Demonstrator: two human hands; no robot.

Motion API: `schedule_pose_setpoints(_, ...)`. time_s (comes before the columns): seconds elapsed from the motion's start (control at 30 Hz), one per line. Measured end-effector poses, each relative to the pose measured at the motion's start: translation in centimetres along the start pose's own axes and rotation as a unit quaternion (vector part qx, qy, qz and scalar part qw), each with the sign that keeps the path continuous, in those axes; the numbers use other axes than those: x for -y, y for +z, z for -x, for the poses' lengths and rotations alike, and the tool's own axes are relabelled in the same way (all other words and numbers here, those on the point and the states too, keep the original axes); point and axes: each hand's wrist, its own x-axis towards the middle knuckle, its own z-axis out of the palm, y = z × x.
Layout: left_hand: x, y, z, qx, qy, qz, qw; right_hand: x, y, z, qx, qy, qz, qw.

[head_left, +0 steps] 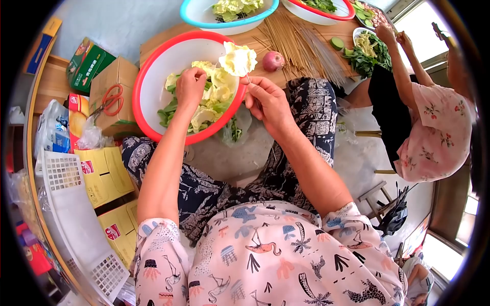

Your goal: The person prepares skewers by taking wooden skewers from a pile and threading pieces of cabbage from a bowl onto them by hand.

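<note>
My right hand [265,101] pinches a thin skewer just off the rim of a white basin with a red rim [149,76]. A pale yellow-green cabbage leaf [238,58] is on the skewer's upper end. Inside the basin, my left hand [191,86] is closed over torn cabbage leaves [213,92]; its fingertips are turned away, so what they grip is hidden. Darker green leaves [167,113] lie on the basin's left side. To the right of the basin, a red onion [273,61] and a spread of loose bamboo skewers [301,43] rest on the wooden table [255,38].
A blue-rimmed basin [187,15] and another red-rimmed basin [343,16] hold greens at the back. Another person [434,132] sits at the right, near a bowl of leafy vegetables [375,51]. Cardboard boxes [116,89] and red-handled scissors [112,99] are at the left.
</note>
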Motion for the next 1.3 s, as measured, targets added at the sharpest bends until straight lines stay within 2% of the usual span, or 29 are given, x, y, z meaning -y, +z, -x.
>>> schedule_pose_setpoints(0.03,0.0,0.3,-0.4,0.001,0.003,-0.001,1.000,0.0,-0.1,0.0,0.001,-0.002,-0.010,1.000)
schedule_pose_setpoints(0.1,-0.1,1.0,-1.1,-0.064,0.027,-0.118,0.991,-0.1,-0.1,-0.1,-0.002,-0.002,-0.011,1.000)
schedule_pose_setpoints(0.27,2.6,2.2,-2.4,-0.001,0.050,-0.218,0.975,0.2,-0.1,0.1,-0.009,0.011,-0.014,1.000)
schedule_pose_setpoints(0.33,3.7,2.1,-3.6,-0.008,-0.041,-0.114,0.993,0.4,-0.2,0.1,-0.010,0.008,-0.021,1.000)
schedule_pose_setpoints(0.37,4.6,1.8,-3.8,-0.006,-0.040,-0.116,0.992,0.4,-0.2,0.2,-0.009,0.007,-0.026,1.000)
schedule_pose_setpoints(0.47,7.1,-0.1,-4.3,0.032,-0.143,0.166,0.975,0.5,0.0,0.2,-0.009,0.015,-0.022,1.000)
schedule_pose_setpoints(0.5,6.8,-0.8,-4.0,0.029,-0.143,0.165,0.975,0.5,0.2,0.2,-0.006,0.016,-0.022,1.000)
schedule_pose_setpoints(0.57,5.0,-3.4,-2.7,0.048,-0.206,0.390,0.896,0.6,0.4,0.3,-0.001,0.024,-0.010,1.000)
schedule_pose_setpoints(0.63,4.3,-5.4,-1.8,0.067,-0.204,0.433,0.875,0.3,0.4,0.3,-0.002,0.021,-0.008,1.000)
schedule_pose_setpoints(0.7,3.3,-7.0,-0.8,0.098,-0.215,0.530,0.815,-0.1,0.4,0.1,-0.004,0.019,-0.006,1.000)
schedule_pose_setpoints(0.87,0.6,-8.6,1.5,0.125,-0.149,0.593,0.781,-1.4,0.5,-0.8,-0.034,-0.010,-0.038,0.999)
schedule_pose_setpoints(0.97,-0.5,-9.5,2.3,0.126,-0.124,0.609,0.773,-1.9,0.4,-1.4,-0.026,0.012,-0.060,0.998)
schedule_pose_setpoints(1.03,-1.4,-10.2,2.9,0.142,-0.063,0.515,0.843,-1.9,0.8,-1.7,-0.028,0.038,-0.083,0.995)
schedule_pose_setpoints(1.07,-2.0,-10.6,3.5,0.145,-0.063,0.516,0.842,-2.0,0.9,-1.7,-0.031,0.065,-0.108,0.992)
schedule_pose_setpoints(1.1,-3.8,-11.3,4.2,0.170,-0.019,0.460,0.871,-1.8,1.1,-1.7,-0.034,0.064,-0.107,0.992)
schedule_pose_setpoints(1.13,-5.1,-11.6,4.8,0.192,0.025,0.401,0.895,-1.5,1.4,-1.6,-0.002,0.096,-0.141,0.985)
schedule_pose_setpoints(1.17,-5.6,-11.4,5.2,0.193,0.025,0.402,0.895,-1.4,1.6,-1.7,0.032,0.128,-0.174,0.976)
schedule_pose_setpoints(1.2,-6.0,-11.3,5.5,0.184,0.140,0.311,0.922,-1.5,1.7,-2.0,0.086,0.149,-0.205,0.964)
schedule_pose_setpoints(1.23,-6.4,-11.1,5.9,0.171,0.252,0.213,0.928,-1.6,1.7,-1.9,0.085,0.150,-0.204,0.964)
schedule_pose_setpoints(1.3,-6.8,-11.2,6.6,0.158,0.277,0.168,0.933,-1.1,2.2,-1.7,0.061,0.169,-0.211,0.961)
